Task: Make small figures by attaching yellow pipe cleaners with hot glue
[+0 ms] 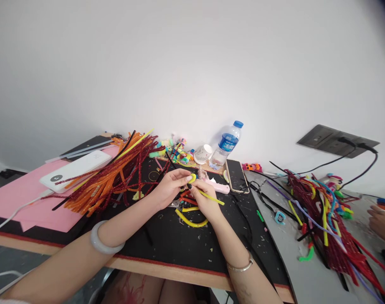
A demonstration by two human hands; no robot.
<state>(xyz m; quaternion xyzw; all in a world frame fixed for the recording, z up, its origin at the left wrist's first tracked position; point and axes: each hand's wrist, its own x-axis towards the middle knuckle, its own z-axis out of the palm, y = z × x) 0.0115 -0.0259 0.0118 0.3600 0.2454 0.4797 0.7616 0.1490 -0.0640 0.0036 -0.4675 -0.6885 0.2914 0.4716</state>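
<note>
Both my hands meet over the middle of the black mat, fingers pinched around a yellow pipe cleaner (192,178) whose top end is curled into a small coil. My left hand (171,188) grips the coil between thumb and fingertips. With fingers closed, my right hand (205,198) holds the same piece, and its straight tail sticks out to the right. Just below lie a curved yellow pipe cleaner (192,223) and some orange-red pieces (187,201), partly covered by my hands. Behind my right hand rests a pink tool handle (220,186), its kind unclear.
A bundle of orange and dark red pipe cleaners (113,181) lies left beside a white power bank (75,171) on pink sheets (8,204). A water bottle (225,145), paper cup (203,154) and phone (237,176) stand behind. At right are more pipe cleaners (331,228) and another person's hand (382,223).
</note>
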